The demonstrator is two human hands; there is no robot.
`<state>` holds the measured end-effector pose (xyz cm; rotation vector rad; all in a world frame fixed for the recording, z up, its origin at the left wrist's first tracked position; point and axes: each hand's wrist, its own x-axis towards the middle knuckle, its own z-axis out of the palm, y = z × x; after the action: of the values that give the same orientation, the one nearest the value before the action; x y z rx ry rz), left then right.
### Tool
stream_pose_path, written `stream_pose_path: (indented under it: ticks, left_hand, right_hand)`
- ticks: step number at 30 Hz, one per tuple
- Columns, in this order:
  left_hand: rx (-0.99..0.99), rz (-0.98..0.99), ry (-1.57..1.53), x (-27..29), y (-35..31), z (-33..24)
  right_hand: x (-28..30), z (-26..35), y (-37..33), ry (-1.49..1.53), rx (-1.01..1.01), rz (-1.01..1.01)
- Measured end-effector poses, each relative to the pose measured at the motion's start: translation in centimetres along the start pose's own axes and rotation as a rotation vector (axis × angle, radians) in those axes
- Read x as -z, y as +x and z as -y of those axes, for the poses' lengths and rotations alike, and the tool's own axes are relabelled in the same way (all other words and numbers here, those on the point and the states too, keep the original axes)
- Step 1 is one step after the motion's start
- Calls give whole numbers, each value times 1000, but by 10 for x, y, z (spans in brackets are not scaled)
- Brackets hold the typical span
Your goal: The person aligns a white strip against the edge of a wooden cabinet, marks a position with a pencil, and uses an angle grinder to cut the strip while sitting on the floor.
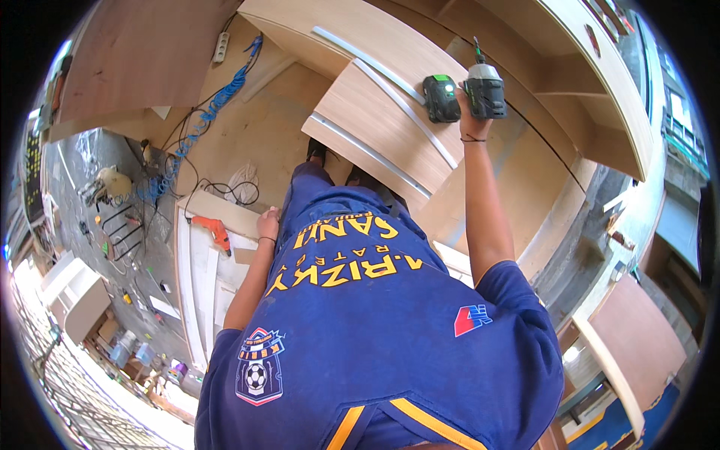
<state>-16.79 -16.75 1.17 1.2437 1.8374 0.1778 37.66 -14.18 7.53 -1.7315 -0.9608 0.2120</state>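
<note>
My right hand (474, 124) is wrapped round the handle of a black and grey cordless drill (486, 88). Its bit points toward the far side, and a battery with a green patch (441, 101) sits at the drill's left. The tool is held over pale wood-grain drawer fronts (375, 124) with light metal strips along them. Low beside my left thigh, my left hand (268, 223) has its fingers curled in; whatever they may hold is hidden. An orange corded power drill (213, 231) lies just left of that hand, on a white-and-wood panel frame (196, 300).
A coiled blue air hose (217, 101) and black cables run over the floor at far left, by a white power strip (221, 47). An open wooden cabinet carcass (585, 97) stands at far right. Brown board (142, 60) rises at upper left; a small white shelf unit (75, 296) sits lower left.
</note>
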Motion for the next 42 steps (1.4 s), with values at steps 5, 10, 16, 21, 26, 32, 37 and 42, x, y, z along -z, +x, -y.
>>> stream_pose_path:
  ticks: [5, 10, 16, 21, 26, 32, 37, 42]
  left_hand:
    - [-35, 25, 12, -4, -3, 12]
    - [-22, 70, 22, -13, -4, 10]
    - [-36, 71, -18, -13, -6, 18]
    - [-42, 110, 19, -13, -6, 21]
    - [-129, 77, 24, -16, -5, 27]
    - [-156, 85, 72, -16, -5, 35]
    - [-128, -4, 122, -25, -1, 13]
    - [42, 8, -301, -41, 24, -21]
  right_hand:
    - [8, 11, 4, 37, -25, 136]
    - [22, 20, 8, 39, 39, 286]
    - [18, 27, 1, 75, 49, 262]
    - [27, 6, -7, 79, -78, 245]
    - [36, 3, -14, -83, -242, 243]
    - [26, -13, -69, -56, -304, -228]
    - [0, -16, -152, -733, -107, 63]
    - [-13, 3, -156, -811, -94, 351]
